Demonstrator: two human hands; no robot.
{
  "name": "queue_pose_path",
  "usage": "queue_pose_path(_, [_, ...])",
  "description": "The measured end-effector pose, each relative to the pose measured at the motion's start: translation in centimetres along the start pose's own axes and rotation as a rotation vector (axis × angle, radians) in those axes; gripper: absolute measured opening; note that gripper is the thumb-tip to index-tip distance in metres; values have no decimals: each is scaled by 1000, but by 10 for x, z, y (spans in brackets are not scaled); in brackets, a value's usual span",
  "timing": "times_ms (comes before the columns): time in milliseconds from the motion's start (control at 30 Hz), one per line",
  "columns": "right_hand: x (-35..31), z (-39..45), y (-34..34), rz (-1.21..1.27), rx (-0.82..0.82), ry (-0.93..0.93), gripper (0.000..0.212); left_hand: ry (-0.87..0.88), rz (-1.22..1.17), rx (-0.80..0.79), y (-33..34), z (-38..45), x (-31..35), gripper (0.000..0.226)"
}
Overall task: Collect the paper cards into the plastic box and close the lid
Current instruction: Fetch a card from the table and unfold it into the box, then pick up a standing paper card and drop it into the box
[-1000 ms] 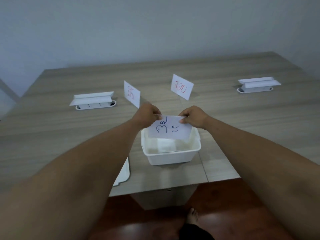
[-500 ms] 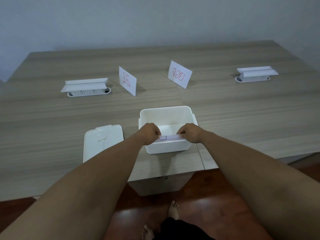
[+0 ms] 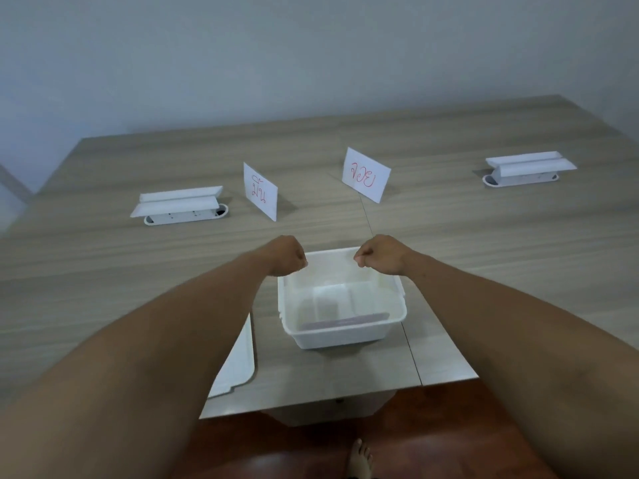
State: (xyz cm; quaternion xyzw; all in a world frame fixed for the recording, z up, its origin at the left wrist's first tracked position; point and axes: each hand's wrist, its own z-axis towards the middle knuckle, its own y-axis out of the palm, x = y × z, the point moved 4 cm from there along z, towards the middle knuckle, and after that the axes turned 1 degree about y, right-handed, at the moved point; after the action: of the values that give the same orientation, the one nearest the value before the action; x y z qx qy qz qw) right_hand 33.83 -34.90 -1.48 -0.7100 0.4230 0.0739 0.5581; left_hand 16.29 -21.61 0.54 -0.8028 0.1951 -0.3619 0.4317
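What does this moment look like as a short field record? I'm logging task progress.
box: white plastic box, open, near table edge
card in box: one card lying against the near wall
cards left: two standing on the table, left card, right card
lid: lid off, flat on table left of box, partly hidden by arm
left hand: left hand empty, loosely curled
right hand: right hand empty, loosely curled
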Motion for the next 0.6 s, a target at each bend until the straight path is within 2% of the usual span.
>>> queue_pose_path(167, [-32, 32, -30, -48, 73, -73, 25, -42, 38, 103, -54, 15, -18, 28])
queue_pose_path(600, [-119, 134, -51, -83, 75, -106, 27, -84, 109, 129, -147, 71, -90, 28])
